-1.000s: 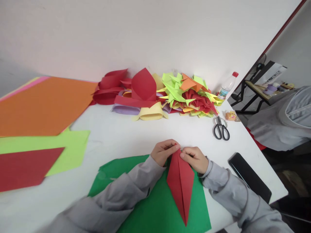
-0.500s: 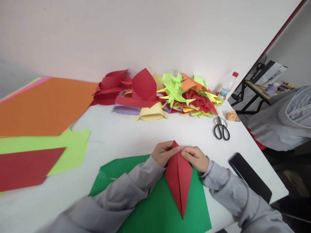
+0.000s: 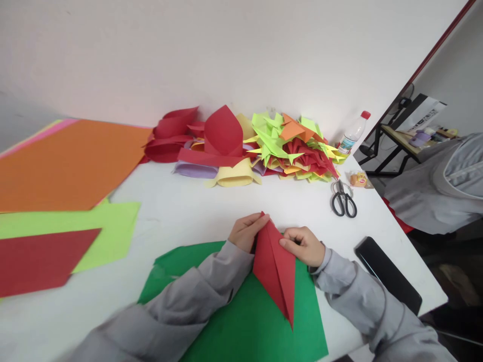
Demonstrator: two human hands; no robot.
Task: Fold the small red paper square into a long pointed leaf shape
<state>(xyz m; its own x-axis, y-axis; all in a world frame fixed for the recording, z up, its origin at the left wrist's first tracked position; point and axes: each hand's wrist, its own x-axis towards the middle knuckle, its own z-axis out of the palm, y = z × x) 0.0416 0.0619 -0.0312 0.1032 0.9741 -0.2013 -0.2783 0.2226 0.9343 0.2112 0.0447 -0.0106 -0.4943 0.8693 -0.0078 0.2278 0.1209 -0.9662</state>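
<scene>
A folded piece of red paper (image 3: pixel 273 266), diamond-shaped with a crease down its middle, is held up over a large green sheet (image 3: pixel 241 322). My left hand (image 3: pixel 247 232) pinches its top tip between thumb and fingers. At the upper right edge my right hand (image 3: pixel 305 246) grips the same paper with the thumb in front and the fingers curled. The long lower point hangs toward me, tilted a little to the right. Some of the green sheet is hidden behind my left sleeve.
Left lie orange (image 3: pixel 71 166), lime (image 3: pixel 116 226) and red sheets (image 3: pixel 45 259). Along the wall are rolled paper shapes (image 3: pixel 224 133) and a heap of folded paper pieces (image 3: pixel 294 146). Scissors (image 3: pixel 344 201), a bottle (image 3: pixel 352 134), a snack packet (image 3: pixel 359 179) and a black phone (image 3: pixel 388 274) lie right, near a person's grey clothing (image 3: pixel 433 186).
My left hand has shifted left and slightly up with the paper's top tip. The red paper has tilted, its lower point swinging right. My right hand now grips farther down the right edge.
</scene>
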